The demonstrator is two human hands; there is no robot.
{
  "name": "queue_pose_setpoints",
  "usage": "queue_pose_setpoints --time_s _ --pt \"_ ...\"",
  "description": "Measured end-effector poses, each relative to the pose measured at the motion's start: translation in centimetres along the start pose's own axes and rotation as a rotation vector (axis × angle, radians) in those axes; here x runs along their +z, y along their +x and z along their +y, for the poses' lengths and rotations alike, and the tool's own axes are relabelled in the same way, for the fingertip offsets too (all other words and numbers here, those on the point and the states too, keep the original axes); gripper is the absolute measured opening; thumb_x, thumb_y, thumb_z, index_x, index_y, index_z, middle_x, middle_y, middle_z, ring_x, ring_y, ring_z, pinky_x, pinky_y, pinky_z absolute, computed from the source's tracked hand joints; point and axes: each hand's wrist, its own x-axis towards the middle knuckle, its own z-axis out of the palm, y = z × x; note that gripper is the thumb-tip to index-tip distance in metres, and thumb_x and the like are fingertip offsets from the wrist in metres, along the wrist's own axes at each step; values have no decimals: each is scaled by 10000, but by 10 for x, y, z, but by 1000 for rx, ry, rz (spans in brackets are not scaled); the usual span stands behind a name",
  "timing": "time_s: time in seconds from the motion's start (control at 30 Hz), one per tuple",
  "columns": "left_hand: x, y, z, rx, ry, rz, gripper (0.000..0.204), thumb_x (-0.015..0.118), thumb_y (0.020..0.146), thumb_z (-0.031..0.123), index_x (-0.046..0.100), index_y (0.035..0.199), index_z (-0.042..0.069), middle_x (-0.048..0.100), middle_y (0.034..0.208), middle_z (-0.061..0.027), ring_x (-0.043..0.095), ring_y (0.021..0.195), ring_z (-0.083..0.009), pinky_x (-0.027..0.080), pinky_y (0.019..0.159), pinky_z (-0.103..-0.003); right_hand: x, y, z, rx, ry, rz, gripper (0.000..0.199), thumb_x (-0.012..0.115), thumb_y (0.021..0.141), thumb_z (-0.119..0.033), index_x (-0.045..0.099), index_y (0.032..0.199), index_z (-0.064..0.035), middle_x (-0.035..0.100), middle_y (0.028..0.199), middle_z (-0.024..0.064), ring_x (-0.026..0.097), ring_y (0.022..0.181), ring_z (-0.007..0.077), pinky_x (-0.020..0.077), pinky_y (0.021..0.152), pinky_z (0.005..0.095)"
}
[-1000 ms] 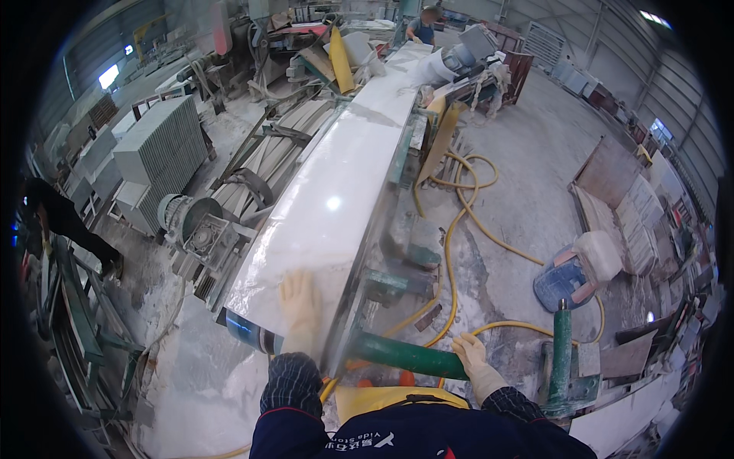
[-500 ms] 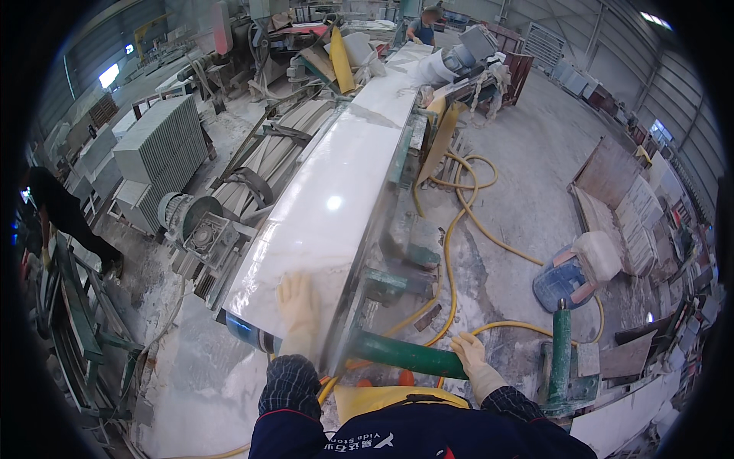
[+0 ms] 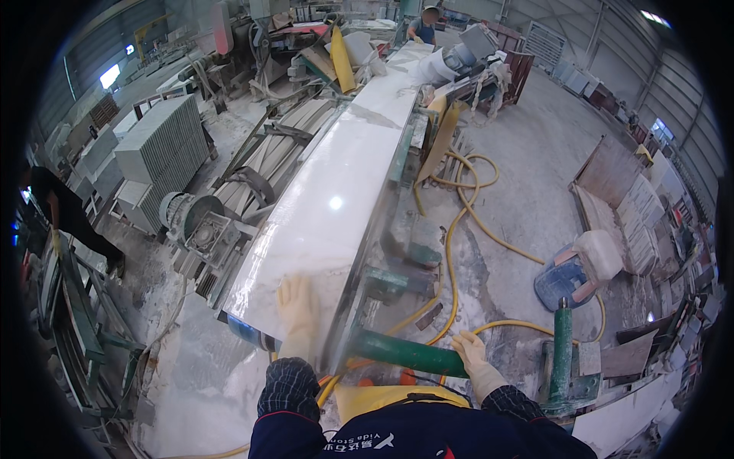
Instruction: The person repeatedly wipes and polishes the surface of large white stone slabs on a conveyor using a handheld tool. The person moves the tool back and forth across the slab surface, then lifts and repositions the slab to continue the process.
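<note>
A long, glossy white stone slab (image 3: 325, 206) stretches away from me on a narrow conveyor-like machine, and the light reflects off its top. My left hand (image 3: 297, 306), in a pale rubber glove, lies flat on the slab's near end with its fingers stretched out. Lower right, my right hand (image 3: 470, 350), gloved the same way, is beside the right end of a thick green pipe (image 3: 409, 355). Its fingers are loosely extended, and I see nothing held in them. Whether it rests on the pipe is hard to tell.
A grey motor (image 3: 183, 214) sits left of the slab. Yellow hose (image 3: 451, 283) snakes over the floor at right, near a blue drum (image 3: 562, 283) and an upright green post (image 3: 562, 348). Stacked slabs (image 3: 164, 141) stand at left. One person (image 3: 65, 210) is at far left, another (image 3: 423, 29) beyond the slab.
My hands keep their places, and the slab shows no clear movement. At far left, the person in dark clothes has shifted slightly, and an arm shows more plainly.
</note>
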Motion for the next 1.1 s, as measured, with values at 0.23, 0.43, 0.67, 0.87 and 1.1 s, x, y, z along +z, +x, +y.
queue_pose_setpoints --time_s 0.23,0.43,0.67,0.87,1.1 --pt "1 -7 -4 16 5 84 465 622 856 244 586 1296 98 557 1376 -134 434 1327 -402 280 1141 -507 -4 3 4 4 -31 -42 364 574 936 4 515 1295 30 658 1132 215 694 927 288 573 840 357" --pt "-1 -9 -5 29 7 78 478 630 848 248 582 1298 92 554 1371 -152 442 1311 -408 289 1134 -510 -1 2 2 10 -46 -25 360 569 939 0 520 1296 21 662 1142 210 695 919 279 573 829 360" --pt "-3 -13 -7 29 1 81 483 624 856 251 577 1310 92 547 1378 -160 436 1312 -415 284 1131 -523 0 1 0 15 -73 -9 366 569 941 -8 521 1304 14 662 1160 203 694 925 266 572 817 347" --pt "-9 -17 -4 3 19 45 511 621 860 235 552 1348 100 516 1413 -161 401 1347 -406 269 1146 -514 0 3 1 8 -75 3 363 572 943 -14 521 1301 16 661 1150 195 687 920 255 570 807 341" --pt "-11 -20 -3 -11 8 71 506 625 852 206 558 1344 105 530 1402 -142 425 1327 -400 286 1144 -505 17 2 -15 92 -172 -65 398 612 932 -49 512 1313 10 669 1129 174 684 902 246 566 791 328"
